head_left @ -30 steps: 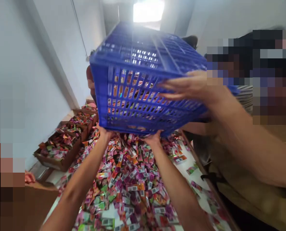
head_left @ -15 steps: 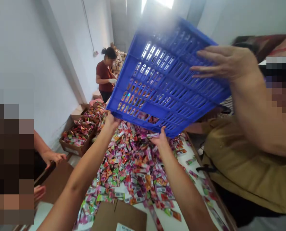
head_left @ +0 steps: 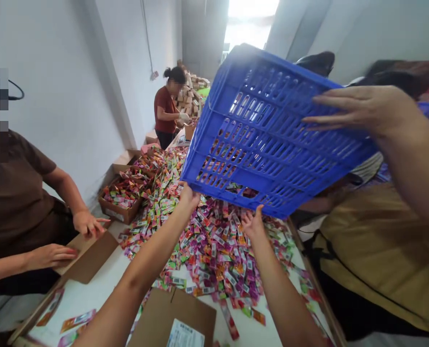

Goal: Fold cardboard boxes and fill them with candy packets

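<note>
A blue plastic crate (head_left: 272, 144) with slotted walls is tilted up over a big heap of small colourful packets (head_left: 218, 246) on the white table. My left hand (head_left: 190, 195) grips the crate's lower left corner. Just under its lower edge is my right hand (head_left: 253, 224), fingers spread and palm up, with the thumb at or near the rim; contact is unclear. A co-worker's hand (head_left: 362, 113) lies against the crate's slotted side at the right. Most of the crate's inside is hidden from me.
An open cardboard box (head_left: 174, 318) with a white label stands close in front. Cardboard boxes of packets (head_left: 122, 197) stand at the left. One co-worker handles a carton (head_left: 91, 255) at left; another person (head_left: 166, 113) stands at the far end.
The view has swung left, showing more of the left co-worker. My right hand has come away from its hold on the crate's edge and its fingers are spread. My left hand still holds the corner.
</note>
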`<state>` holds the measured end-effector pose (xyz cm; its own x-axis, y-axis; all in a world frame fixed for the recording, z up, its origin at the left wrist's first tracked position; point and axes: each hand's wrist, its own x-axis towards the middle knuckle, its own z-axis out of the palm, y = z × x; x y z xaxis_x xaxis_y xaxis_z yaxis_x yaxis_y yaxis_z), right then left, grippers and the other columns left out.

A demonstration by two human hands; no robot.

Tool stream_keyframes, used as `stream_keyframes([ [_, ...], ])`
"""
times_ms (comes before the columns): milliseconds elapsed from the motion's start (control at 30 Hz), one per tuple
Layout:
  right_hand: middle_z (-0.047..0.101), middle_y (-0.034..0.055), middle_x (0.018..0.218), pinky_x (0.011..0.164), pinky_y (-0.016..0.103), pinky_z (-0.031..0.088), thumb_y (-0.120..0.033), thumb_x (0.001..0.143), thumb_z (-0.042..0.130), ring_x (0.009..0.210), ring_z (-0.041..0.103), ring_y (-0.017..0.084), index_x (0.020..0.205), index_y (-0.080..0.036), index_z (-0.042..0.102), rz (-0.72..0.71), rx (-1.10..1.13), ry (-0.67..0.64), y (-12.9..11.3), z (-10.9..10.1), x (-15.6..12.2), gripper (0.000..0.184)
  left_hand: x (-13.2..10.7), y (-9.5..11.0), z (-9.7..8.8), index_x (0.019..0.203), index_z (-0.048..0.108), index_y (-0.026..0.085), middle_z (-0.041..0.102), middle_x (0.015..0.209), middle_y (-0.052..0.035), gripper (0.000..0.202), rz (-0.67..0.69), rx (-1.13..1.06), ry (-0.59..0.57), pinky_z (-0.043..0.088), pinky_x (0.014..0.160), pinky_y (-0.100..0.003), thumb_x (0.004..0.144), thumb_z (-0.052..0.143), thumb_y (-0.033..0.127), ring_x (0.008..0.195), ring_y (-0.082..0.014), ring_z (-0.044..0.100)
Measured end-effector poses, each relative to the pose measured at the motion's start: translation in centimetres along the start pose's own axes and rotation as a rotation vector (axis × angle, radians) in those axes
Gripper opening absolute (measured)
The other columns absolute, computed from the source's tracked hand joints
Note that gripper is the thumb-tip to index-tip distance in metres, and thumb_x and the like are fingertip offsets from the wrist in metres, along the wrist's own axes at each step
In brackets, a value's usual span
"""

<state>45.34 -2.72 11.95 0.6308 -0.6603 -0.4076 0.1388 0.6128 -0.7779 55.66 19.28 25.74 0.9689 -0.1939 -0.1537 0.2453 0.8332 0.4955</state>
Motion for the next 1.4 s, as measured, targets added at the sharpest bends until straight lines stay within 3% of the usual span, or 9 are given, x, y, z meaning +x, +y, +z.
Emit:
stream_keyframes([
  [133, 0.065, 0.0045, 0.123, 0.106, 0.052, 0.052, -0.083, 0.092, 0.033, 0.117, 0.066, 0.02, 0.105, -0.031, 0.057, 0.018, 0.196, -0.16, 1.0, -0.6, -1.3, 0.059, -1.5, -0.3, 0.2, 0.126, 0.067, 0.021, 0.078, 0.113, -0.0078, 0.047, -0.025, 0.008, -0.029, 0.058, 0.095, -0.032, 0.107, 0.034, 0.049, 0.103, -0.0167, 0.073],
  [367, 0.073, 0.0041, 0.113, 0.106, 0.054, 0.05, -0.077, 0.085, 0.045, 0.117, 0.065, 0.023, 0.102, -0.03, 0.067, -0.121, 0.401, -0.294, -3.1, -0.4, -4.0, 0.055, -5.2, -3.0, -0.9, 0.118, 0.07, 0.02, 0.076, 0.117, -0.0131, 0.065, -0.078, 0.305, -0.45, 0.051, 0.107, -0.042, 0.098, 0.037, 0.071, 0.118, -0.0245, 0.068],
  [533, 0.075, 0.0065, 0.112, 0.096, 0.055, 0.055, -0.083, 0.078, 0.042, 0.11, 0.069, 0.028, 0.095, -0.031, 0.07, -0.373, 0.181, -0.132, -3.8, -6.2, -3.9, 0.062, -2.5, -3.8, -8.4, 0.103, 0.071, 0.019, 0.073, 0.11, -0.0117, 0.06, 0.14, 0.78, -0.54, 0.05, 0.103, -0.043, 0.084, 0.061, 0.075, 0.106, -0.0258, 0.068],
  [667, 0.075, 0.0075, 0.105, 0.086, 0.049, 0.059, -0.082, 0.075, 0.051, 0.094, 0.073, 0.027, 0.1, -0.029, 0.068, -0.41, -0.161, 0.129, 2.1, -10.2, -2.4, 0.061, 2.4, -3.4, -16.3, 0.11, 0.068, 0.018, 0.068, 0.116, -0.0122, 0.052, 0.231, 1.126, -0.298, 0.051, 0.099, -0.043, 0.085, 0.064, 0.063, 0.105, -0.0256, 0.065],
  [767, 0.073, 0.0069, 0.11, 0.083, 0.042, 0.06, -0.079, 0.078, 0.053, 0.097, 0.073, 0.026, 0.117, -0.028, 0.064, -0.436, -0.351, 0.106, 7.7, -9.9, -2.4, 0.064, 5.4, -3.3, -20.1, 0.126, 0.063, 0.019, 0.063, 0.128, -0.0134, 0.05, 0.257, 1.352, -0.188, 0.044, 0.108, -0.042, 0.089, 0.061, 0.053, 0.121, -0.026, 0.06],
  [967, 0.062, 0.0109, 0.131, 0.106, 0.044, 0.049, -0.071, 0.075, 0.064, 0.124, 0.06, 0.029, 0.125, -0.025, 0.062, -0.536, -0.752, 0.031, 13.0, -4.7, -1.8, 0.068, 6.8, -5.4, -25.6, 0.151, 0.05, 0.022, 0.034, 0.163, -0.0185, 0.076, 0.099, 1.931, -0.12, 0.022, 0.123, -0.051, 0.083, 0.068, 0.053, 0.153, -0.0388, 0.027],
  [1133, 0.044, 0.0188, 0.15, 0.121, 0.054, 0.027, -0.072, 0.073, 0.064, 0.145, 0.038, 0.033, 0.133, -0.019, 0.058, -0.859, -1.02, 0.018, 6.2, 4.4, 7.0, 0.08, 1.0, -10.8, -33.6, 0.152, 0.051, 0.025, 0.041, 0.161, -0.0194, 0.08, -0.208, 2.187, -0.485, 0.014, 0.124, -0.059, 0.077, 0.065, 0.047, 0.155, -0.0418, 0.025],
  [1267, 0.025, 0.0142, 0.165, 0.121, 0.063, 0.015, -0.07, 0.073, 0.069, 0.154, 0.016, 0.035, 0.14, -0.025, 0.054, -0.983, -1.147, 0.001, -1.0, 15.0, 17.3, 0.082, -5.8, -13.9, -38.6, 0.161, 0.034, 0.027, 0.028, 0.169, -0.0165, 0.104, -0.371, 2.119, -0.532, 0.006, 0.125, -0.062, 0.065, 0.065, 0.052, 0.158, -0.0414, 0.012],
  [1400, 0.035, 0.0215, 0.158, 0.116, 0.068, 0.02, -0.067, 0.071, 0.076, 0.149, 0.022, 0.043, 0.133, -0.016, 0.061, -0.765, -1.297, -0.101, 2.1, 19.9, 21.6, 0.082, -10.5, -15.2, -39.5, 0.151, 0.041, 0.053, 0.041, 0.164, -0.0063, 0.096, -0.629, 1.98, -0.473, 0.008, 0.12, -0.072, 0.058, 0.065, 0.06, 0.155, -0.0451, 0.021],
])
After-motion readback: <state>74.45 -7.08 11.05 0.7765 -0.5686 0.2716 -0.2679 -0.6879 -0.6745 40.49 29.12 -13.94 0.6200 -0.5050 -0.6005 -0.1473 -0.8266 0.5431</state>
